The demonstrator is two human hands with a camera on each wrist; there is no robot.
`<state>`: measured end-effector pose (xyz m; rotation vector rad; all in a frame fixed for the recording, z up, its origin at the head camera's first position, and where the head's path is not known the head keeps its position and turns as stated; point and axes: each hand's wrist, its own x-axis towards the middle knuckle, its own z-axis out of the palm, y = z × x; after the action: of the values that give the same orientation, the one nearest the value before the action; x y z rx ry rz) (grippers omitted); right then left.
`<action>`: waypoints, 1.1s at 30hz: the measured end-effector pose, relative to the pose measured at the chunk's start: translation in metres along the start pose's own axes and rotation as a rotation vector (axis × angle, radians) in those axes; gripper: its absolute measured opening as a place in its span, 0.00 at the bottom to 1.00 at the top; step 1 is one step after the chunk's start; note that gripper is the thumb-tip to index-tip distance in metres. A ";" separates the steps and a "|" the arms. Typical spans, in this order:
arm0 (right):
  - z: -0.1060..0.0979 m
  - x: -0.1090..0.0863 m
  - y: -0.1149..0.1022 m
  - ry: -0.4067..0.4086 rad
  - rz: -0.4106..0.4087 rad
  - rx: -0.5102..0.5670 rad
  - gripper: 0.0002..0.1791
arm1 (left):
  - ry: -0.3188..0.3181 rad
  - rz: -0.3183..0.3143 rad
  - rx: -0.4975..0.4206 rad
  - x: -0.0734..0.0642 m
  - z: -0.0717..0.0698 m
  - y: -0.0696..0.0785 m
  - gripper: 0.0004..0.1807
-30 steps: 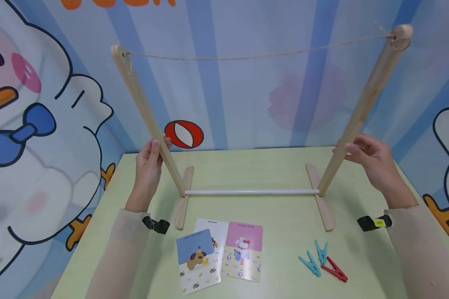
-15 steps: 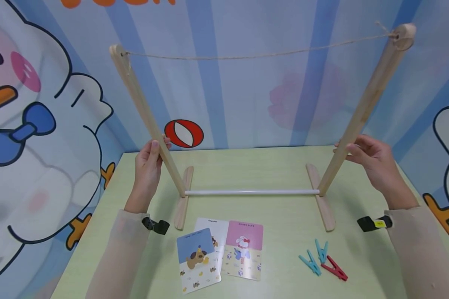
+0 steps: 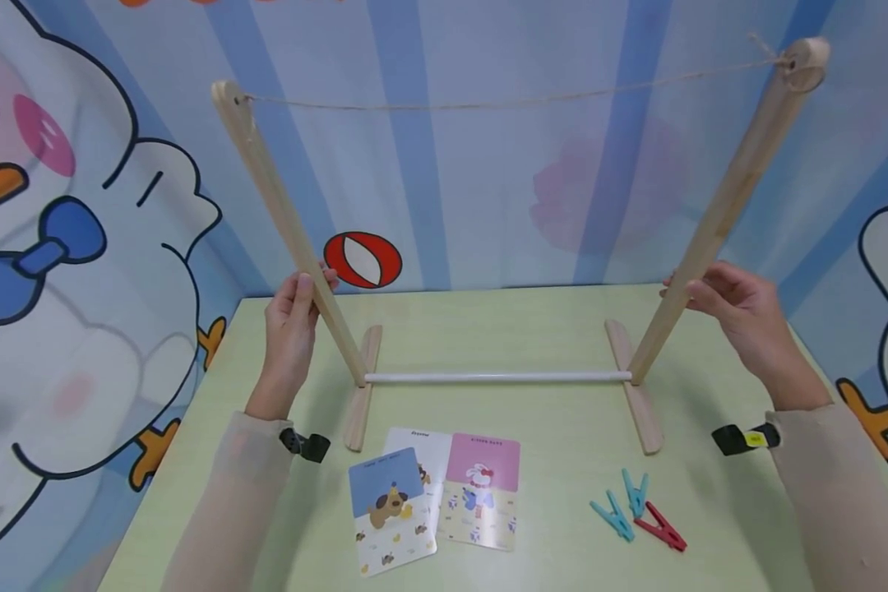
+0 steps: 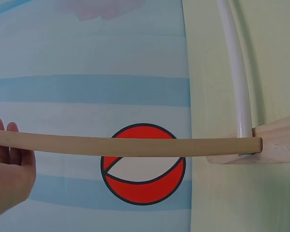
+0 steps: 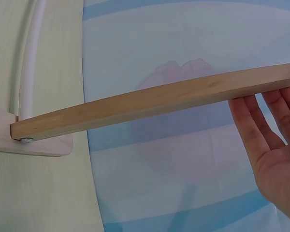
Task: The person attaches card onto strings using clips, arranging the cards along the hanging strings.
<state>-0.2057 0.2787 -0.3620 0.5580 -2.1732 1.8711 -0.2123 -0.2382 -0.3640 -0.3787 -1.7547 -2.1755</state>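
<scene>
A wooden drying rack stands on the table, its two upright posts joined low down by a white rod [image 3: 496,377]. Between the post tops a thin string [image 3: 444,107] is tied, sagging slightly. My left hand [image 3: 290,316] holds the left wooden post [image 3: 277,193] partway up, thumb in front and fingers behind. On the other side, my right hand [image 3: 736,308] pinches the right wooden post [image 3: 740,181] at a similar height. In the right wrist view, fingertips [image 5: 238,104] meet the lower face of that post. Wooden feet [image 3: 642,411] lie flat under both posts.
Several picture cards lie in front of the rack: a blue dog card [image 3: 392,514], a pink rabbit card [image 3: 481,493] and a white card [image 3: 418,444] beneath. To their right are two blue clothespins [image 3: 614,518] and a red clothespin [image 3: 662,528]. A printed backdrop [image 3: 488,197] rises behind the table.
The head view has shifted a little, so the table and cards appear slightly higher. Both hands keep their hold on the posts, and the cards and clothespins lie as before.
</scene>
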 end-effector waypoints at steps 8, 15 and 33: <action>-0.003 0.001 0.000 -0.016 -0.031 -0.028 0.16 | -0.010 0.047 0.114 -0.001 0.000 0.005 0.22; -0.004 -0.003 -0.001 -0.026 -0.050 -0.054 0.17 | 0.027 0.075 0.291 -0.006 -0.001 0.010 0.22; -0.018 -0.043 -0.004 0.014 0.059 -0.375 0.15 | 0.190 0.009 0.433 -0.029 -0.011 0.014 0.26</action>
<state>-0.1666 0.3020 -0.3729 0.4067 -2.4681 1.4295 -0.1802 -0.2495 -0.3658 -0.0703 -2.0325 -1.6932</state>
